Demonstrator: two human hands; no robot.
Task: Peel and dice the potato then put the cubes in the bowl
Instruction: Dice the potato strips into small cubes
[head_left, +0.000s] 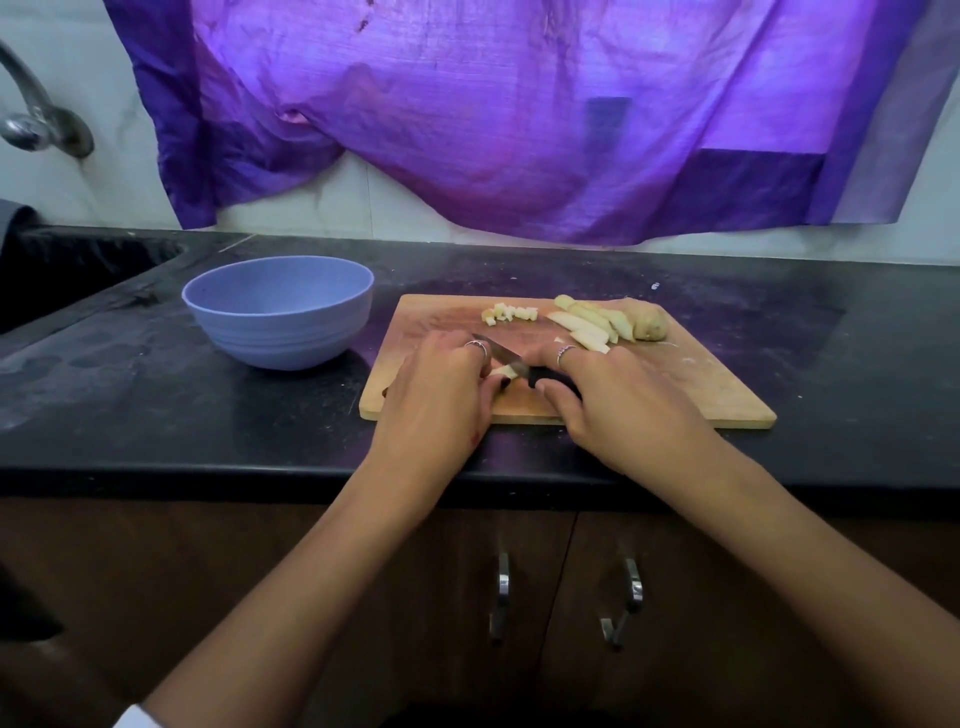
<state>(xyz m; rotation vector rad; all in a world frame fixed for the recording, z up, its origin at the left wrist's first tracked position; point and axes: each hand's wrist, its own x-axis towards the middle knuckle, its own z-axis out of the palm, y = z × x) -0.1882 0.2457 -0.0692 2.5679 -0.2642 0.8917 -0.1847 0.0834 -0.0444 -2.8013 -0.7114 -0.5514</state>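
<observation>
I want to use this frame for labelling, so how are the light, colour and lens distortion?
Head view: purple light through the curtain tints the dark counter; the bowl and cutting board stay readable; wide-angle bending bows the counter edge; the potato cubes look soft, and the knife is sharp enough.

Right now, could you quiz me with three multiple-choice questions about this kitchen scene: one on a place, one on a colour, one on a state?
1. Where is the bowl relative to the cutting board?
A. Left of it
B. On it
C. Right of it

2. What colour is the bowl?
A. Red
B. Light blue
C. Green

3. What is the right hand doing?
A. Resting flat
B. Holding the knife
C. Lifting the bowl

Answers: 1 A, it stands on the counter left of the board. 2 B, its wall and rim are pale blue. 3 B, fingers curl round the black handle.
</observation>
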